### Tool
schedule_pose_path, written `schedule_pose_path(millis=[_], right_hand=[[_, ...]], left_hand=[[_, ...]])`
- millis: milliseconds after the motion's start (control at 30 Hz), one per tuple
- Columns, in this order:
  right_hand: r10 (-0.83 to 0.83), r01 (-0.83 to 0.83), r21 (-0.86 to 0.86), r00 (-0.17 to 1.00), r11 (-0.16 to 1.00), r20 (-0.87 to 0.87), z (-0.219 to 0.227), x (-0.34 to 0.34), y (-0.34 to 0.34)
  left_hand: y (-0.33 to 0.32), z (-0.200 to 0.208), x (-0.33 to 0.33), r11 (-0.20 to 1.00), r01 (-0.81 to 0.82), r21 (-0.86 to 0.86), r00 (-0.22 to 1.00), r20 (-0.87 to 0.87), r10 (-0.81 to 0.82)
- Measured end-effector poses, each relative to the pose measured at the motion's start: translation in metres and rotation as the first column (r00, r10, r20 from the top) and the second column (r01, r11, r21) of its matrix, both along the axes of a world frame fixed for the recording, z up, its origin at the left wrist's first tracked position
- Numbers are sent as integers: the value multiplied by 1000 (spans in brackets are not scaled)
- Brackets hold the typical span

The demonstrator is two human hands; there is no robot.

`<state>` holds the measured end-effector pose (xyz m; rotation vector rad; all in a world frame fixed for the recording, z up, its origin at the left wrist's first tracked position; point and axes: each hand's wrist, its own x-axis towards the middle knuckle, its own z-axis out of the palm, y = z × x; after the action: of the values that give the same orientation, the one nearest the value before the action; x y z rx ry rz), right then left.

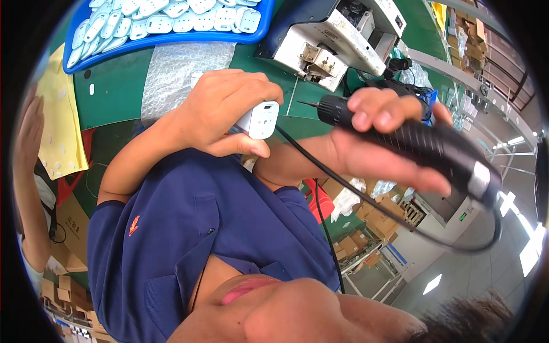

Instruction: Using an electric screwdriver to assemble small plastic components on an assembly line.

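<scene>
Blue tray (171, 39) at the top of the green bench (117, 91) is heaped with white plastic plates (171, 17), and a sheet of bubble wrap (177, 68) lies just below it. Beside these stands a white machine (343, 40). Left hand (229, 111) is curled tightly round a small white adapter (260, 119), thumb underneath, holding it near the chest above the bench edge. Right hand (380, 137) grips a black electric screwdriver (412, 140), fingers wrapped over its ribbed barrel, the bit pointing left toward the adapter without touching it. A black cord (354, 191) trails from the tool across the blue shirt (189, 228).
</scene>
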<state>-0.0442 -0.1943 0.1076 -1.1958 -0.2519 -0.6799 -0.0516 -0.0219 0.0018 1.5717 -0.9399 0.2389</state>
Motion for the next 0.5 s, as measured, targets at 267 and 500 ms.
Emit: schedule_pose_path(millis=[267, 500], right_hand=[[-293, 304, -193, 952, 933, 86, 0, 22, 5], [-333, 324, -233, 943, 917, 4, -24, 36, 2]], left_hand=[[2, 0, 0, 1000, -6, 15, 1000, -15, 7], [3, -4, -1, 1000, 3, -25, 1000, -5, -3]])
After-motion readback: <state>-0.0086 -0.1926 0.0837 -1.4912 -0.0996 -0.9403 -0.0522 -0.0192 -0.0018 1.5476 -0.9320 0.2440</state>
